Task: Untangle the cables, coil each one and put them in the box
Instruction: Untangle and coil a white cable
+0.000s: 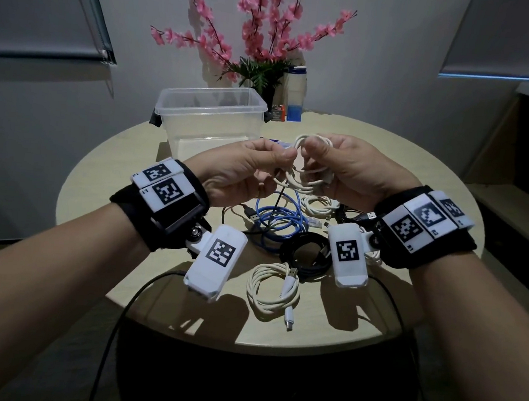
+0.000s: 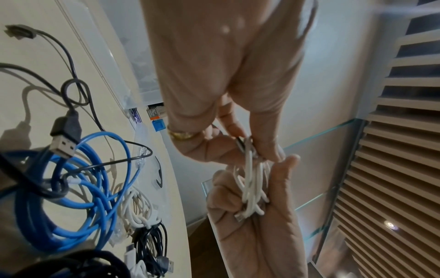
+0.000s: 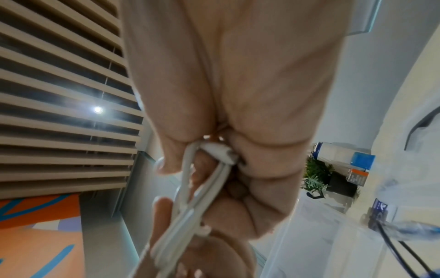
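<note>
Hands [image 1: 243, 173] above round beige table [image 1: 104, 186]

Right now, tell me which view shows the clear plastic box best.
The head view: the clear plastic box stands whole and open on the table behind the hands. The left wrist view catches only a blurred wall of it; the right wrist view shows just a hazy translucent side.

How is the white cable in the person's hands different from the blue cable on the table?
The white cable is held in the air, pinched by both the left hand and the right hand; the blue cable lies on the round table, untouched. The white cable is gathered into a small, tight coil, while the blue cable sprawls in wide loose loops, crossed by a black cable. Neither is in the clear plastic box yet.
</note>
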A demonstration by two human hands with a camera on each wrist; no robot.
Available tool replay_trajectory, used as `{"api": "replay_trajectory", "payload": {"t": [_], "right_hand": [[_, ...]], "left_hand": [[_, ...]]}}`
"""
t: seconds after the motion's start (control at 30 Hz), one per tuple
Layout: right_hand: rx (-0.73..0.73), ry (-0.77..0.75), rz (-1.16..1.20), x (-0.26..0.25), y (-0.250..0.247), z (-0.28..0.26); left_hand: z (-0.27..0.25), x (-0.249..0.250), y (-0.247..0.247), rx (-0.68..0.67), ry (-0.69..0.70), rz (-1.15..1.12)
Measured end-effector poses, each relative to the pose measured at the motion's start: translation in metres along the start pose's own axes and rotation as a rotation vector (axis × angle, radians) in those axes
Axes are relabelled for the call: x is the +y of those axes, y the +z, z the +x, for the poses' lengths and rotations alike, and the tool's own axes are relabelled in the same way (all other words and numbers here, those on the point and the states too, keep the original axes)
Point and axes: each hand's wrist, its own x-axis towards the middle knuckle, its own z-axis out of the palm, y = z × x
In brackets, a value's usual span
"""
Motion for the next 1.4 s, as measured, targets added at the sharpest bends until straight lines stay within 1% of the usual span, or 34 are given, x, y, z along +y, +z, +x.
{"api": "replay_trajectory", "payload": {"t": [0.1,0.23,0.3,0.5,0.6,0.73,0.87,0.97,1.07,1.2,1.27,1.4], "right_hand": [[-0.002,-0.002,0.026,0.000,0.002,0.003],[0.004,-0.029,-0.051,0.001,0.002,0.007],[0.006,-0.033,-0.044,0.000,0.002,0.007],[0.086,-0.043,-0.004,0.001,-0.002,0.008],[0.121,-0.048,0.010,0.001,-0.001,0.006],[0.133,-0.051,0.040,0.001,0.000,0.007],[0.102,-0.048,0.017,0.001,-0.002,0.007],[0.070,-0.047,0.025,0.000,0.000,0.005],[0.062,-0.041,0.028,0.001,0.001,0.003],[0.108,-0.051,-0.065,0.004,-0.001,0.004],[0.141,-0.076,-0.117,0.005,-0.004,0.006],[0.175,-0.096,-0.243,0.004,-0.009,0.005]], "left_hand": [[-0.001,0.001,0.001,-0.011,-0.001,-0.029],[-0.004,0.001,0.001,-0.093,-0.053,-0.056],[-0.004,0.001,-0.002,-0.126,-0.038,-0.080],[-0.006,-0.001,-0.005,-0.136,0.022,-0.140],[-0.006,-0.002,-0.003,-0.142,0.020,-0.173],[-0.002,-0.002,0.000,-0.102,0.025,-0.196],[-0.002,0.001,0.002,-0.119,0.015,-0.201],[-0.003,0.004,0.002,-0.138,-0.016,-0.151],[-0.004,0.006,0.002,-0.088,-0.019,-0.010],[-0.002,0.002,0.000,-0.041,0.063,0.200],[-0.003,0.002,-0.003,-0.056,0.108,0.283],[-0.009,0.009,-0.010,-0.094,0.135,0.346]]}}
